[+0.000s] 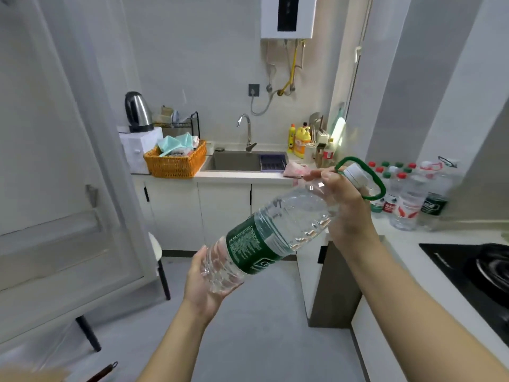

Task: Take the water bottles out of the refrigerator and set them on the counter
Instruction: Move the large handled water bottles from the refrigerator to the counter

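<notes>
A large clear water bottle (278,227) is held tilted in mid-air over the grey floor (264,326), short of the counter (407,244). Its base is cupped by the left hand (202,282), whose fingers are curled round it, while its neck is gripped by the right hand (347,208) just below the white cap (356,173), where a green carrying loop (378,186) is attached. A dark green label (256,244) is wrapped round the middle; white print and a logo are seen on it, but nothing can be read. On the white counter at the right, a cluster of bottles (407,202) with red and green caps is set upright, with red-and-white and dark green labels too blurred to be read. A black hob (473,268) is set into the same counter. At the far wall a sink (237,161), an orange wicker basket (176,164), a steel kettle (137,111) and yellow detergent bottles (301,142) are seen, and a white water heater (287,16) is mounted above.
</notes>
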The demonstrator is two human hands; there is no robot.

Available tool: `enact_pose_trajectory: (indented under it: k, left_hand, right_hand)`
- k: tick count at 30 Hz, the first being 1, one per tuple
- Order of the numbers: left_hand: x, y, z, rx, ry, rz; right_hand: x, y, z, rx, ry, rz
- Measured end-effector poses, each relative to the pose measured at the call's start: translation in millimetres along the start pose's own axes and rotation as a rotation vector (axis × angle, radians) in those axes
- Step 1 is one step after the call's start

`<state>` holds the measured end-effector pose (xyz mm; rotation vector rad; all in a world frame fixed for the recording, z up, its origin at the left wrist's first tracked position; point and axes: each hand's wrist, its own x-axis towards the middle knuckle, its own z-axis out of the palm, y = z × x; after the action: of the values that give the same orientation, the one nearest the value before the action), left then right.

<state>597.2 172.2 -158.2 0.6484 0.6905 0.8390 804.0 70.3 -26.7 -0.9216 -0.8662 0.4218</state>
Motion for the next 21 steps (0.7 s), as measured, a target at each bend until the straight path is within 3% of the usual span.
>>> enact_pose_trajectory:
  k: [6, 21]
  left_hand:
    - [12, -57, 63, -0.002, 0.006, -0.017]
    - [66, -130, 152, -0.011, -0.007, -0.083]
  right_hand:
    - [21, -5, -79, 0.037, 0.09, 0.115]
    - [74, 11, -186, 0.118, 0.224, 0.154]
